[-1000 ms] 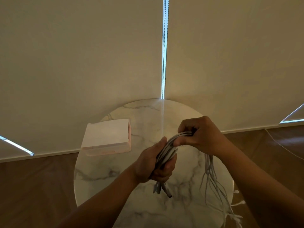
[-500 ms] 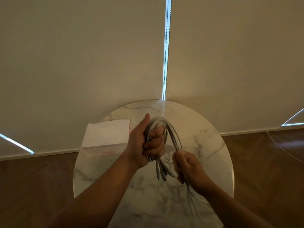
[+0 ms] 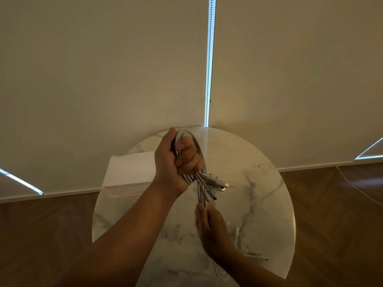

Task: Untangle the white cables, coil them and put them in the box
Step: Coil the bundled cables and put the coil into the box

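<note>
Gripping the looped white cables (image 3: 202, 180) in a fisted left hand (image 3: 176, 162) above the table (image 3: 248, 183), just right of the box (image 3: 128, 168), and seemingly pinching the trailing strands (image 3: 204, 200) in the right hand (image 3: 209, 226), partly hidden, so risking a sprung coil or re-tangled tails on any hard tug.

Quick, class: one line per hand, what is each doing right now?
Left hand: grips the looped white cables.
Right hand: pinches the same cables' hanging strands lower down.
</note>
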A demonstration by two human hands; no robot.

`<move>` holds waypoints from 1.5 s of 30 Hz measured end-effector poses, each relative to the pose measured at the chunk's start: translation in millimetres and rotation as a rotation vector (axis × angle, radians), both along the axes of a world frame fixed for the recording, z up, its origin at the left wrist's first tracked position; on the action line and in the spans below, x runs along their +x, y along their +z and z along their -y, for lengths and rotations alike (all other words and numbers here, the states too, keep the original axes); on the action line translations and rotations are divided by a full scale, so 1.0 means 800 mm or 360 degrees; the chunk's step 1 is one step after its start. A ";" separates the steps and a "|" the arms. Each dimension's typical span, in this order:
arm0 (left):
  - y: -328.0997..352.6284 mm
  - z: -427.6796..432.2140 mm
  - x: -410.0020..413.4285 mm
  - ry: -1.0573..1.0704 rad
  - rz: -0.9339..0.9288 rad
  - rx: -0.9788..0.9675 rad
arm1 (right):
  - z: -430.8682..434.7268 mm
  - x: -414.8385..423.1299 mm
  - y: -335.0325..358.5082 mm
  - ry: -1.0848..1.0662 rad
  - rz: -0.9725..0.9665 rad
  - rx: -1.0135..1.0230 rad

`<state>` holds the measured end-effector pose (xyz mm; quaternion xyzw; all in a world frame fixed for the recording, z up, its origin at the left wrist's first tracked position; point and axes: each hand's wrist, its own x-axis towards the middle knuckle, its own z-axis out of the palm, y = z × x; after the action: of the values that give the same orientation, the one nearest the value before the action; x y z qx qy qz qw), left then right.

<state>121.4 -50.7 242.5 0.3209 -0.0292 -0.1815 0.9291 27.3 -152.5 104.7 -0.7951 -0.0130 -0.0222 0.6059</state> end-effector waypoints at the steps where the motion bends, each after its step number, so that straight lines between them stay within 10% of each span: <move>1: 0.000 0.000 0.000 0.0016 0.0004 0.0020 | -0.005 -0.001 0.001 -0.0018 -0.0007 0.0011; 12: -0.008 -0.008 0.009 0.0376 0.0308 0.0414 | -0.024 0.002 0.070 0.0092 -0.0354 0.0043; 20: -0.022 0.004 -0.003 0.0860 0.0684 0.1251 | 0.029 0.005 0.124 0.0647 -0.0554 -0.0301; 28: -0.044 -0.004 -0.001 0.0133 0.1089 0.2014 | 0.066 0.051 0.168 0.0862 0.0023 -0.1269; 35: -0.053 -0.017 -0.010 -0.0471 0.1187 0.2376 | 0.122 0.082 0.194 0.1144 -0.0351 -0.1456; 45: -0.046 -0.010 -0.029 -0.1016 0.0707 0.1475 | 0.141 0.105 0.203 0.1081 0.0311 -0.1419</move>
<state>98.3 -42.3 205.7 0.6979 -0.2353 -0.3738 0.5638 111.6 -265.0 267.1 -0.9194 -0.3321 0.1082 0.1809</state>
